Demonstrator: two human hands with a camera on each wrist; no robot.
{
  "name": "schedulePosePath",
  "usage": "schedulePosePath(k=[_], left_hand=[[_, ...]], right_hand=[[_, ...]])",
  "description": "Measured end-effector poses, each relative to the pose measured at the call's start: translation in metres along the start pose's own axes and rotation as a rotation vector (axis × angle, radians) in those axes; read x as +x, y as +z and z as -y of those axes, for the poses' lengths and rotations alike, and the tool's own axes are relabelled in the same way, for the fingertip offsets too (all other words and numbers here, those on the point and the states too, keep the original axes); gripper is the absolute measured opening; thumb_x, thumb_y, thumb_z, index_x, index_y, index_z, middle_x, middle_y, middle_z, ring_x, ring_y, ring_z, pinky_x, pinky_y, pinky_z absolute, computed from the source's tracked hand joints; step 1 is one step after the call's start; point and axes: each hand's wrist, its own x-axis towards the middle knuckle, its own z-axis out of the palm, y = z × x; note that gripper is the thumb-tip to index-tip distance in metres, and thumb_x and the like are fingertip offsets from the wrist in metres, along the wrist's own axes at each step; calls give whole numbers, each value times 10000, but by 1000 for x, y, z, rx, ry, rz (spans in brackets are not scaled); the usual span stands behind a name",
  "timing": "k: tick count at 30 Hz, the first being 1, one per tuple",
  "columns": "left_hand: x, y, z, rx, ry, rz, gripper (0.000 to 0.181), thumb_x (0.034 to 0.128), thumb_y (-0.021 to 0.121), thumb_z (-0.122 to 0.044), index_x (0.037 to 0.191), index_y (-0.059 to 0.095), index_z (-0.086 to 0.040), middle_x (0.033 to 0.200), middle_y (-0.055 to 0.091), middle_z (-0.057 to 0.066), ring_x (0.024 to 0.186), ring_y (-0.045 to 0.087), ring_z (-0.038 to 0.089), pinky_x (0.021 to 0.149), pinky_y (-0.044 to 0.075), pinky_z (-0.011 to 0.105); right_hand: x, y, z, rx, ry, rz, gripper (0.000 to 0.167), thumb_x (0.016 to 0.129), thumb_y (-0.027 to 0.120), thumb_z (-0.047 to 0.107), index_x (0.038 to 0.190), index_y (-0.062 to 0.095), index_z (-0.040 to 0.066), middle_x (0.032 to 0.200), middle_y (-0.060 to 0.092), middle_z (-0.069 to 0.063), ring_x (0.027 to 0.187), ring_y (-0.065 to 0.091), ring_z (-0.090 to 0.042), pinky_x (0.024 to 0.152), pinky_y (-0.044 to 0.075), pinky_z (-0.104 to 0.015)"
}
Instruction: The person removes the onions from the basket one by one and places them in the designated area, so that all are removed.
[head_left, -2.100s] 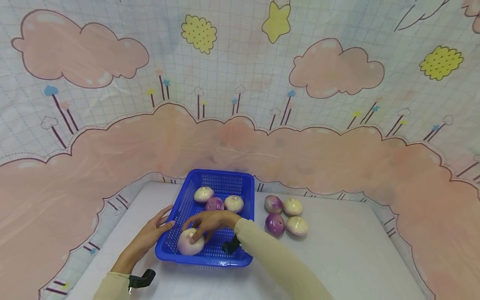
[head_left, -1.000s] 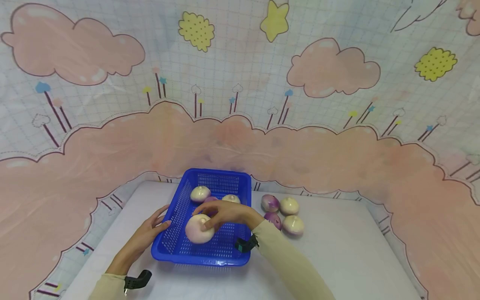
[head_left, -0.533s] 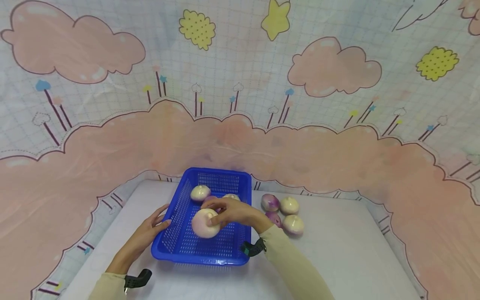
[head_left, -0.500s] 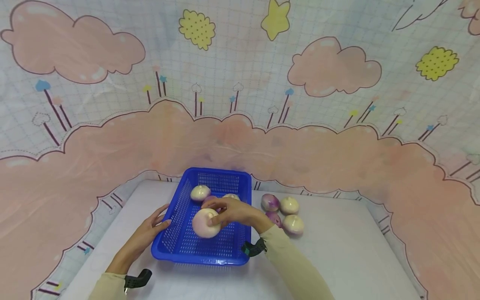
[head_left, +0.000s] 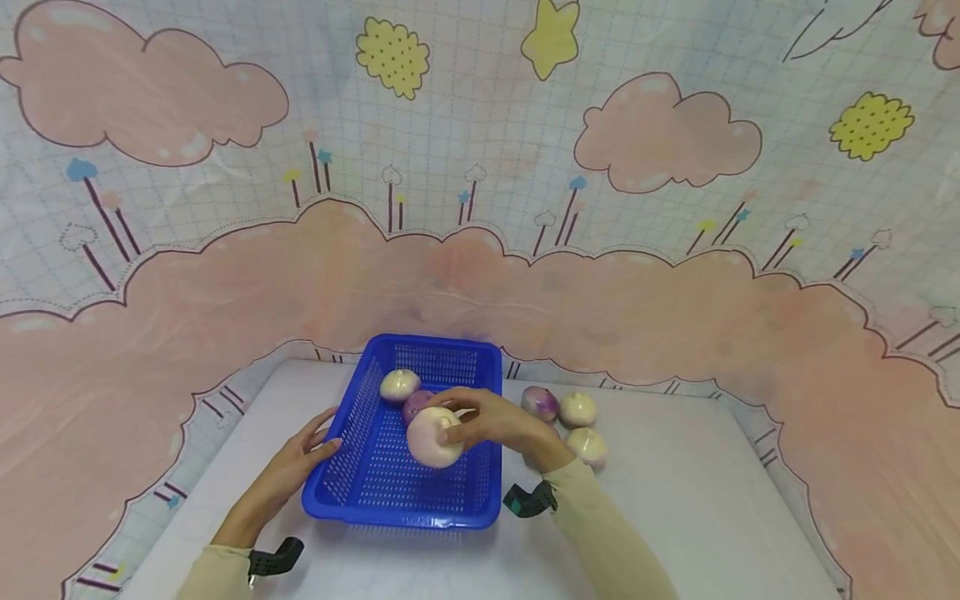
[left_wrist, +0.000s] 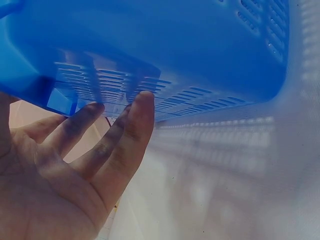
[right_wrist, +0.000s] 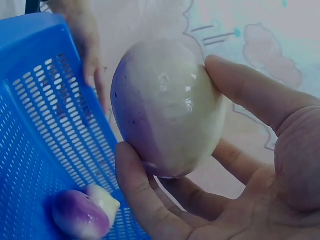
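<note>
Printed cloth (head_left: 480, 287) with pink clouds hangs behind a white desk (head_left: 697, 475). At the left, the left hand (head_left: 288, 471) rests against the side of a blue basket (head_left: 401, 522), its fingers extended and touching the outer wall; it has kept that place since two seconds ago. Just to that hand's right, inside the basket's far part, sits a pale onion (head_left: 400, 386), with a purple onion (head_left: 417, 408) beside it, nearer the right hand (head_left: 491, 419).

The right hand grips the pinkish-white onion (head_left: 433, 438) between thumb and fingers, now above the basket floor. Two seconds ago this onion lay in the near left part of the basket, close to the left hand; it has since risen and shifted right and away from it. Another pale one seen in the basket earlier seems to be hidden behind the right hand, though the view there is poor.

Right of that hand, on the desk, lie a purple-and-white onion (head_left: 540, 402) and two cream onions (head_left: 582, 429); its wrist covers most of a fourth.
</note>
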Motion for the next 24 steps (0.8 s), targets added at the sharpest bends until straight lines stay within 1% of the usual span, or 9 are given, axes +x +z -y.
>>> schedulePosePath(k=[5, 9, 13, 16, 18, 20, 22, 24], left_hand=[[-1, 0, -1, 7, 8, 11, 754, 1005, 530, -382, 1593, 101, -183, 1576, 269, 285, 1345, 443, 502, 1050, 407, 656], [-1, 1, -1, 5, 2, 12, 756, 1007, 528, -379, 1594, 93, -185, 1581, 259, 282, 1359, 423, 506, 1054, 394, 665], [-1, 1, -1, 1, -2, 10, 755, 1005, 533, -378, 1593, 99, -192, 1584, 261, 275, 1369, 410, 506, 1067, 376, 670], [-1, 1, 0, 2, 0, 9, 756, 1004, 535, -380, 1594, 101, -195, 1583, 262, 275, 1373, 402, 508, 1073, 364, 675], [-1, 1, -1, 3, -2, 10, 755, 1004, 534, -382, 1594, 100, -199, 1585, 260, 274, 1376, 397, 509, 1075, 357, 680], [-1, 1, 0, 3, -4, 10, 755, 1003, 535, -382, 1594, 100, -201, 1585, 258, 274, 1377, 394, 510, 1076, 351, 684], [-1, 1, 0, 6, -4, 12, 756, 1005, 531, -386, 1594, 95, -203, 1586, 255, 276, 1377, 394, 510, 1073, 351, 688], [0, 0, 0, 8, -4, 11, 757, 1005, 530, -388, 1595, 93, -201, 1585, 258, 276, 1375, 399, 509, 1072, 356, 686]], right_hand=[[-15, -5, -1, 17, 21, -74, 464, 842, 751, 312, 1282, 607, 270, 1274, 597, -27, 1059, 644, -208, 866, 570, -367], [-27, -10, 0, 61, 12, -104, 522, 857, 739, 273, 1352, 575, 244, 1327, 589, -48, 1121, 626, -218, 883, 571, -379], [-38, -17, 0, 37, 9, -146, 511, 863, 738, 284, 1348, 580, 242, 1337, 595, -71, 1135, 631, -230, 881, 576, -383], [-45, -23, -3, 3, 19, -197, 488, 854, 747, 309, 1314, 596, 252, 1341, 590, -65, 1126, 648, -237, 858, 587, -387], [-49, -26, -6, 7, 38, -230, 488, 845, 753, 323, 1302, 598, 258, 1353, 585, -58, 1136, 645, -245, 856, 586, -394], [-54, -29, -9, 13, 61, -270, 499, 831, 768, 348, 1297, 600, 279, 1372, 574, -22, 1175, 620, -262, 870, 575, -391], [-60, -32, -13, 29, 69, -298, 536, 829, 770, 354, 1324, 582, 273, 1399, 560, -17, 1214, 588, -281, 899, 561, -392], [-65, -35, -16, 46, 55, -317, 576, 833, 771, 325, 1362, 559, 247, 1418, 548, -38, 1233, 569, -308, 924, 553, -399]])
